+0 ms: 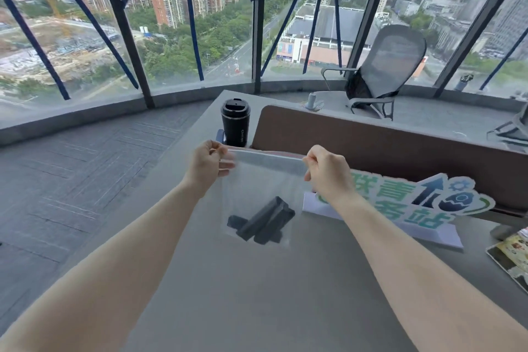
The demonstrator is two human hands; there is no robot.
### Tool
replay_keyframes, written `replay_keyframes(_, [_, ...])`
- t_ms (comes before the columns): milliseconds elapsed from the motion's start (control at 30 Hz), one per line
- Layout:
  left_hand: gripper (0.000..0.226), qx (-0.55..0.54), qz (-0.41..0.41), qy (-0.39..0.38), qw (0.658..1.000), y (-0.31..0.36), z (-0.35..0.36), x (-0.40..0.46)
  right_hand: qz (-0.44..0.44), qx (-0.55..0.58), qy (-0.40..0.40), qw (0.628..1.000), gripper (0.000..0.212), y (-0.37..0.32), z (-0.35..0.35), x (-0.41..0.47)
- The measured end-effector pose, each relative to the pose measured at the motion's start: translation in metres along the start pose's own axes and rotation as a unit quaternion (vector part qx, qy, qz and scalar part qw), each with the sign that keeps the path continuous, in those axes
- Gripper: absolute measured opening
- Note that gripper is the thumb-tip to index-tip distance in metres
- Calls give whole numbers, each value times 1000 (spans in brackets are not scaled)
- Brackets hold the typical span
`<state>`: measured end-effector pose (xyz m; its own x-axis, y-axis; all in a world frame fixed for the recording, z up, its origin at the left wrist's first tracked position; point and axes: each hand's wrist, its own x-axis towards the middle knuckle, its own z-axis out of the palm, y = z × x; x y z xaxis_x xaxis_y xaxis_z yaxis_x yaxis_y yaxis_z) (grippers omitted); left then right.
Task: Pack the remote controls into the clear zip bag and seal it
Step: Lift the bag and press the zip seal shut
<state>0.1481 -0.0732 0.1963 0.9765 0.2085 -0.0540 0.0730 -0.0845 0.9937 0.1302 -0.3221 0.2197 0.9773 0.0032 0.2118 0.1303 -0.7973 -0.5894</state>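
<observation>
A clear zip bag (258, 180) hangs upright above the grey table (257, 294), held by its top strip at both ends. My left hand (208, 164) pinches the left corner of the strip and my right hand (328, 170) pinches the right corner. Several black remote controls (263, 221) lie crossed over each other at the bottom of the bag, seen through the plastic. The strip runs straight and taut between my hands; whether it is pressed closed I cannot tell.
A black travel mug (235, 121) stands at the table's far edge behind the bag. A brown divider panel (385, 146) runs along the right, with a green-and-white sign (400, 203) before it. Printed packets (514, 254) lie at far right. A mesh chair (383, 68) stands by the windows.
</observation>
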Motion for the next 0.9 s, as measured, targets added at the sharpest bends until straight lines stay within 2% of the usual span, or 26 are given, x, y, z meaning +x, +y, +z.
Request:
replay_keyframes(167, [21,-21,9,12,1000,-18,-19,32,1,26,-15,1000,25,-4,32,20])
replay_keyframes(300, [23,-12,0,4,1000,-57,-29,34,-9,1,-35,999,23,10,62,11])
replay_keyframes(567, [24,45,-61,-2,997,-136,-47,-2,14,-33,-151,988,22,44,118,-54])
replay_keyframes(767, [15,165,-117,-25,979,-179,-70,-37,38,-11,-249,968,19,55,149,-97])
replay_keyframes(900, [13,305,-124,-58,942,-197,-69,-58,60,-23,-308,949,25,63,170,-121])
